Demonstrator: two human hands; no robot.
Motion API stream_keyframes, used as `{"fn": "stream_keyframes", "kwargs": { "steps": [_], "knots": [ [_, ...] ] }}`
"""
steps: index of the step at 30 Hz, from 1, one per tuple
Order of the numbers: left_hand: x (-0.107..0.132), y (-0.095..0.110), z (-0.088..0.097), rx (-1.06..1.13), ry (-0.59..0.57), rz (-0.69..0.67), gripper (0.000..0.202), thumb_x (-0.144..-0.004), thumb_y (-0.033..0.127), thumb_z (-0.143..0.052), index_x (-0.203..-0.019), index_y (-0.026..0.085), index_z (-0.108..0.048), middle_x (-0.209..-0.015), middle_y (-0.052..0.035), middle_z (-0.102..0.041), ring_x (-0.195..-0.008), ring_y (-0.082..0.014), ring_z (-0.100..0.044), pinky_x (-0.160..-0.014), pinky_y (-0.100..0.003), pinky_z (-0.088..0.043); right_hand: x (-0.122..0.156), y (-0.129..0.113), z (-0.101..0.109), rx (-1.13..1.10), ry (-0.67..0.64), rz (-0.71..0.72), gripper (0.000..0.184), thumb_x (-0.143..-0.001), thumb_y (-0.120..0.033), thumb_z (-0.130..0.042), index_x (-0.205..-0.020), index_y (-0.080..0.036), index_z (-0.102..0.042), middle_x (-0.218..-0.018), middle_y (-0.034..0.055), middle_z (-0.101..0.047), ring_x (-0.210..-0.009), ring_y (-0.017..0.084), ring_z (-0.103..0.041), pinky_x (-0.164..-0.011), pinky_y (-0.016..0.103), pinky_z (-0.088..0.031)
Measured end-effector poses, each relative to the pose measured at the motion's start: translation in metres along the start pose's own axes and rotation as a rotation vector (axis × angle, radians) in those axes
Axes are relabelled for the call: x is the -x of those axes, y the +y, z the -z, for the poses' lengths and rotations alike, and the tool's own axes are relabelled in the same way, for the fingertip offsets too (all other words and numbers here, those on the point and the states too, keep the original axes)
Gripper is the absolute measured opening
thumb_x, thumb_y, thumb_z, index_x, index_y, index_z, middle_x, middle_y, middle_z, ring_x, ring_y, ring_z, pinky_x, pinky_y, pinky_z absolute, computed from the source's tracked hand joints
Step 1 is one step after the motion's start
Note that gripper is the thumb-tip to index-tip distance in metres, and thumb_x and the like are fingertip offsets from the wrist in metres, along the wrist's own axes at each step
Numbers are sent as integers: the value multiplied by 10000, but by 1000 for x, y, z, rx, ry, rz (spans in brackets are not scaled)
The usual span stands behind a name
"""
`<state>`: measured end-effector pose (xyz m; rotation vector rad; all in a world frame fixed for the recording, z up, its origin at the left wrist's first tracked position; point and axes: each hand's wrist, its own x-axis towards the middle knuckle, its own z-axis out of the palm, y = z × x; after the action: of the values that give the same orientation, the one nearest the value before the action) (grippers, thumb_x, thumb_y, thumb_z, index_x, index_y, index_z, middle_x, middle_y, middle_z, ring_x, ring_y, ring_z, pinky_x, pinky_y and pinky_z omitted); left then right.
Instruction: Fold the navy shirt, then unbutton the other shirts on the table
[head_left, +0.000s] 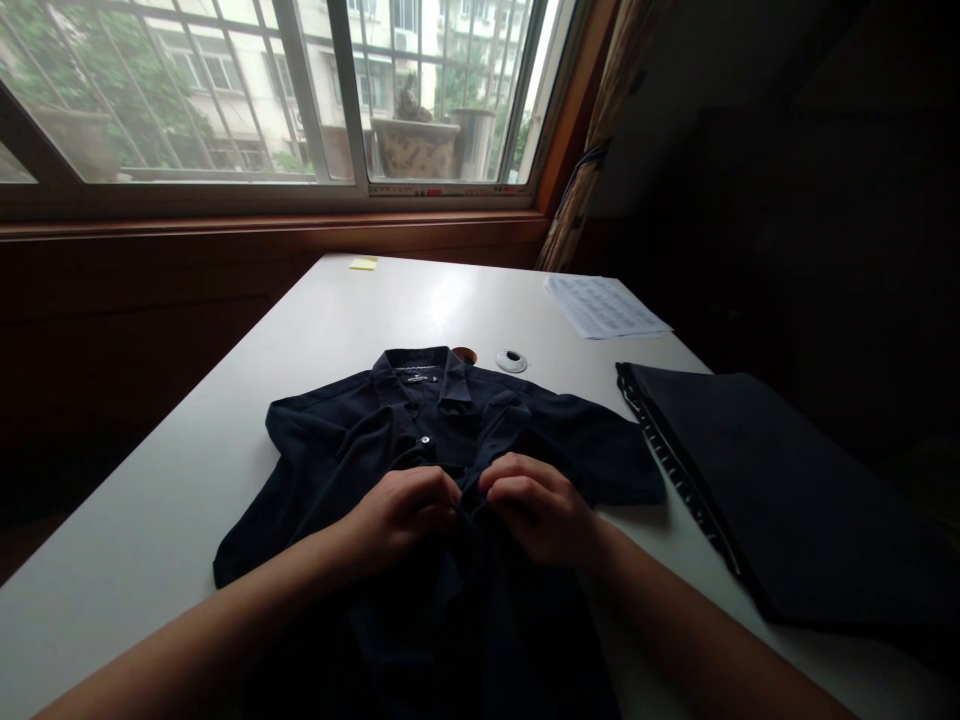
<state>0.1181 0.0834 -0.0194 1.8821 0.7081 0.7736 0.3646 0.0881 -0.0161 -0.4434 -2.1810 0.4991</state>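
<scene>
A dark navy short-sleeved shirt [330,450] lies spread on the white table, collar toward the window and its front partly open. One pale button [425,440] shows below the collar. My left hand [409,505] is closed on one front edge of the shirt, fingertips pinched on the cloth. Close beside it, my right hand [536,505] pinches the opposite front edge. The hands almost meet over the middle of the placket. Whatever lies between the fingertips is hidden, and the lower shirt is lost in shadow.
On the right of the white table [247,370] lies a dark folded item [780,480] with a white-marked edge. Printed papers [604,305] sit at the far right corner, a yellow sticky note [364,264] at the far left. Behind the collar is a white ring-shaped cap [512,360].
</scene>
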Motion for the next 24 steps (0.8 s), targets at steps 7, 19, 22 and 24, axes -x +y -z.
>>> {"fn": "stream_keyframes", "kwargs": {
  "steps": [7,19,22,24],
  "knots": [
    [-1,-2,-2,-69,40,-6,145,-926,283,-642,-938,142,-671,-851,-46,-680,-752,-145,-627,-696,-250,-499,1,5,-3,69,-12,20,297,-925,-185,-653,-1217,-198,-597,-936,71,-693,-824,181,-638,-747,338,-538],
    [-1,-6,-4,-149,106,-127,79,-922,219,-646,-861,170,-631,-881,-44,-682,-802,-145,-640,-740,-253,-524,0,5,-4,152,-120,0,263,-934,-133,-569,-1165,-186,-684,-752,29,-634,-644,144,-524,-597,287,-417],
    [-1,-7,-4,-161,92,-174,70,-935,201,-632,-870,175,-627,-910,-49,-686,-833,-144,-650,-769,-256,-530,1,7,-4,210,-130,24,202,-955,-172,-577,-1121,-181,-692,-733,24,-637,-635,140,-528,-597,283,-418],
    [-1,-7,-4,-163,90,-189,67,-937,198,-632,-875,175,-627,-919,-51,-689,-842,-141,-656,-773,-252,-535,1,7,-4,234,-126,44,173,-963,-181,-581,-1096,-180,-691,-731,22,-645,-634,134,-539,-594,275,-421]
  ]
}}
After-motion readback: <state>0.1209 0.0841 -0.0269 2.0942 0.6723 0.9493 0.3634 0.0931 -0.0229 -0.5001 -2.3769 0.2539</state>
